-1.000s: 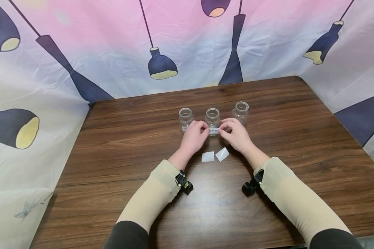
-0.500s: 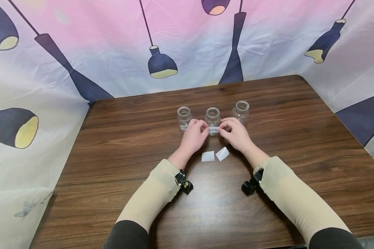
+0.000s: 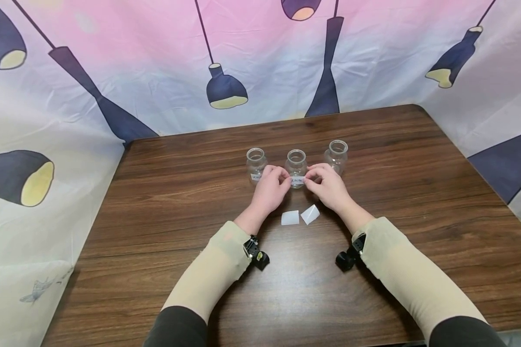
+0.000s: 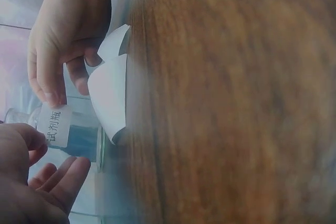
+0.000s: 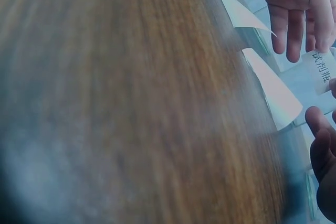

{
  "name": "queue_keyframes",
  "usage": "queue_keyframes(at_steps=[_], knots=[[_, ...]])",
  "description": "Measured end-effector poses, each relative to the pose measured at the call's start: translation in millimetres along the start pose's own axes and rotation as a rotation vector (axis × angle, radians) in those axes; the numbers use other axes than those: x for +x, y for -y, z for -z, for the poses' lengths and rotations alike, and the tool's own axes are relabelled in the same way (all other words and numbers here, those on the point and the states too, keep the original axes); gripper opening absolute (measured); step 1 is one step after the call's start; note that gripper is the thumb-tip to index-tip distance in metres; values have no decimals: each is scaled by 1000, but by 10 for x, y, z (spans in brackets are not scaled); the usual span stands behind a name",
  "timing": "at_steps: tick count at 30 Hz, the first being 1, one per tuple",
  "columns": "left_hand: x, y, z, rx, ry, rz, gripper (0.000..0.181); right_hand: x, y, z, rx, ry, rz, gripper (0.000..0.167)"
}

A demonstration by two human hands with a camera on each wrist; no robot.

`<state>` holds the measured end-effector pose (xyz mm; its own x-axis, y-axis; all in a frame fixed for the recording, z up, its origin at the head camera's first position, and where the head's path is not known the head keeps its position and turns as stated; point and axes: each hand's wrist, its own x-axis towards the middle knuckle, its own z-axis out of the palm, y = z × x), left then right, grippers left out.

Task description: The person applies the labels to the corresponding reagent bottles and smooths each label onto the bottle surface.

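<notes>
A white paper label [image 3: 297, 180] with printed characters spans the front of the middle glass jar [image 3: 296, 164]. At its left end, the thumb and forefinger of my left hand [image 3: 271, 189] pinch it. My right hand [image 3: 330, 187] pinches the opposite end. Whether the label touches the glass I cannot tell. In the left wrist view the label [image 4: 55, 124] stretches between both hands' fingertips, the printing facing out. The left glass jar [image 3: 256, 164] bears a similar label, partly covered by my left hand. The right glass jar [image 3: 336, 156] is partly hidden behind my right hand.
Two small white paper pieces, a flat one [image 3: 290, 218] and a creased one [image 3: 310, 214], lie on the wooden table [image 3: 156, 250] just in front of the hands. In the left wrist view they curl upward. A printed cloth [image 3: 165, 91] hangs behind the table.
Both hands stay almost still at the middle jar, holding the label's ends. The view shifts very slightly; the jars and paper pieces stay in place.
</notes>
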<state>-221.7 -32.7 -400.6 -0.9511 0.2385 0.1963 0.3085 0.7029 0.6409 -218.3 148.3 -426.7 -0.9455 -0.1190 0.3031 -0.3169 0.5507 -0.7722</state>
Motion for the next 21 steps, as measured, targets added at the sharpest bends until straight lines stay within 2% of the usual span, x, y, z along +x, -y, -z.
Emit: queue_keyframes(at_steps=[14,21], knots=[[15,13,-1,-31,-42,-15,9,45,22,5,0,-7,5,7],[17,19,-17,-22,-25,-12,10,22,29,14,-8,-7,-1,7]])
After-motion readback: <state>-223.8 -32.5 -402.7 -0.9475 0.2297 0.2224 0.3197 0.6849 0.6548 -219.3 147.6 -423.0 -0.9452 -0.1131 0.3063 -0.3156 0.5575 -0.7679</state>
